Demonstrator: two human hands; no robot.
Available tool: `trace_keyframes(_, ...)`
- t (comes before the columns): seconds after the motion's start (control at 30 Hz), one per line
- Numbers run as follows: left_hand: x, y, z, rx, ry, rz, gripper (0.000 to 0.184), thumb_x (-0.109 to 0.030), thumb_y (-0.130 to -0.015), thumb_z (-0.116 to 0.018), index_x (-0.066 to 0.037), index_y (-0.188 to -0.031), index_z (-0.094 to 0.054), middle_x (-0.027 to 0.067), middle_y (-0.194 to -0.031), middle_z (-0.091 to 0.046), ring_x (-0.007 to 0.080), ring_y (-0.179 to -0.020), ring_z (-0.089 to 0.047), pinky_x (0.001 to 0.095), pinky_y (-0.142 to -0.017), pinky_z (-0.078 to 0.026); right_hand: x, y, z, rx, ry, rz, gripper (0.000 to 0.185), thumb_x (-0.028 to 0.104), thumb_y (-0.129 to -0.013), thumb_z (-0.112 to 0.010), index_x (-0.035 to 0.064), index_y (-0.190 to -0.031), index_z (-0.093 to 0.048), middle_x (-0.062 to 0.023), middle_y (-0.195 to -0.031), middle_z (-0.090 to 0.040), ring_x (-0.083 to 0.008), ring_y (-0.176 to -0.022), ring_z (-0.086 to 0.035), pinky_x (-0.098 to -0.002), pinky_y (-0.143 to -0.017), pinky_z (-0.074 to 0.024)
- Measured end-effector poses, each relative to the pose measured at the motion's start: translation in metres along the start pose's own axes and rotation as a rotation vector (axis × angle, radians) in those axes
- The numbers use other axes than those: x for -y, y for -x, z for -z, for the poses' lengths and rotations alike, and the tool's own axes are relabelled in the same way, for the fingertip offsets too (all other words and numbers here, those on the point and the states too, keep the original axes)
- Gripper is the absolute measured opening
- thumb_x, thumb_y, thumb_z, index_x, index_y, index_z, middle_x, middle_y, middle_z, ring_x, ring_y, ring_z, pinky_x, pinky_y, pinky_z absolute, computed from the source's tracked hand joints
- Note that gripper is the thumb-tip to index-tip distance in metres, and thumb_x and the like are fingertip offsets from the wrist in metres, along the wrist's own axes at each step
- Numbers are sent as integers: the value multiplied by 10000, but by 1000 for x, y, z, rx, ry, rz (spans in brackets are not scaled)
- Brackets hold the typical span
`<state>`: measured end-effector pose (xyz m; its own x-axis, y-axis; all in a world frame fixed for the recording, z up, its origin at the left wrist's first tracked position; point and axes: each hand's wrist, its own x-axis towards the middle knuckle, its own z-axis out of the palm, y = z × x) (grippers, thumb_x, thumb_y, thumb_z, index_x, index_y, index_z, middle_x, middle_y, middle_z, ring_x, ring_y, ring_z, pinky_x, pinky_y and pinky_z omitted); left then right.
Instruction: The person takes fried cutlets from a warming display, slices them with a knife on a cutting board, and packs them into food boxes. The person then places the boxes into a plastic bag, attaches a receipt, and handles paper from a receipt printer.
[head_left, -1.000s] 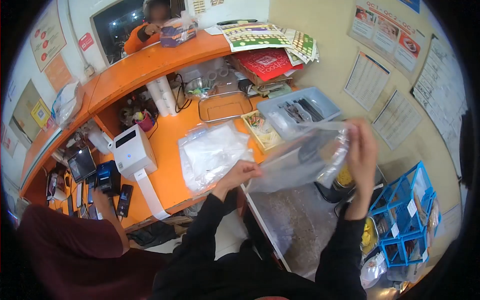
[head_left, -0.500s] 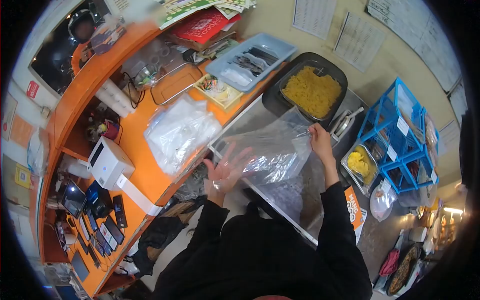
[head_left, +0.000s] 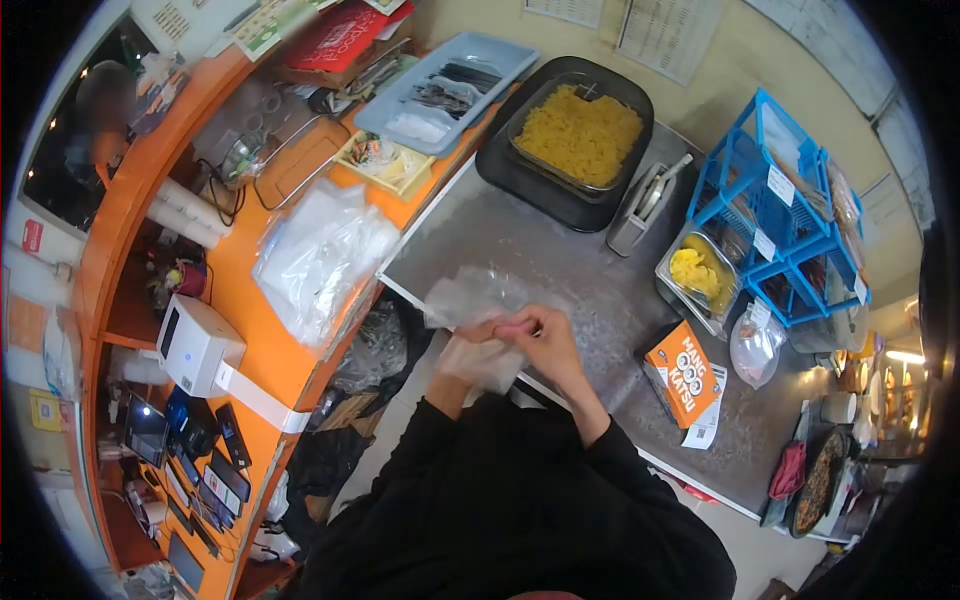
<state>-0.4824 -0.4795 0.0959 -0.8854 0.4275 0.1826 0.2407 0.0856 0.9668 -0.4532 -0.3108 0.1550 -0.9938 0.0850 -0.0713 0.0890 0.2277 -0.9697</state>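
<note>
In the head view a thin, crumpled clear plastic bag (head_left: 490,294) is bunched up in front of my body, over the near left edge of the metal table. My left hand (head_left: 466,348) is closed on it, with film lying over the fingers and wrist and partly hiding them. My right hand (head_left: 552,345) meets the left one, its thumb and fingertips pinching the plastic by the left fingertips. A stack of similar clear bags (head_left: 325,260) lies on the orange counter to the left.
On the metal table (head_left: 450,225) stand a black pan of yellow rice (head_left: 575,135), a metal holder (head_left: 645,205), a tray of yellow food (head_left: 700,275), blue baskets (head_left: 765,205) and an orange box (head_left: 685,375). A cutlery tray (head_left: 450,90), printer (head_left: 200,345) and phones (head_left: 228,470) occupy the counter.
The bag, stretched out between my hands before, is now gathered small. My right hand has come left and down to my left hand, whose spread fingers have closed. The view has shifted.
</note>
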Motion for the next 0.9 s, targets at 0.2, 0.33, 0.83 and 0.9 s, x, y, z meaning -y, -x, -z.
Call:
trace_keyframes(0.2,-2,-11,28,-324,178,173,363,-48,-785,-751,-103,-618,-433,-70,-598,-402,70,-551,-405,245,-510,-334,2,4,81,-520,410,-21,102,97,-810,-706,29,-760,-649,-82,-667,-636,-203,-590,-607,-339,-534,-438)
trace_keyframes(0.33,-12,-14,11,-490,52,289,494,-106,-781,-765,-83,-595,-308,-26,-572,-376,119,-514,-370,287,-482,-292,-8,27,84,-616,314,4,81,77,-820,-672,27,-881,-689,-126,-778,-679,-258,-678,-655,-372,-619,-488)
trace_keyframes(0.83,-50,-47,-112,-107,526,206,206,-79,-863,-582,-51,-1043,-486,27,-973,-450,121,-954,-462,257,-858,-383,-39,82,52,-432,256,785,415,-57,-716,-587,-14,-1128,-573,-216,-1144,-576,-389,-1112,-552,-463,-946,-445)
trace_keyframes(0.9,-75,-38,-120,18,280,124,240,-120,-858,-598,-53,-1057,-482,18,-980,-440,112,-960,-454,247,-852,-377,-59,73,56,-392,278,480,370,-24,-746,-608,-36,-1110,-548,-230,-1175,-552,-398,-1183,-492,-481,-995,-398)
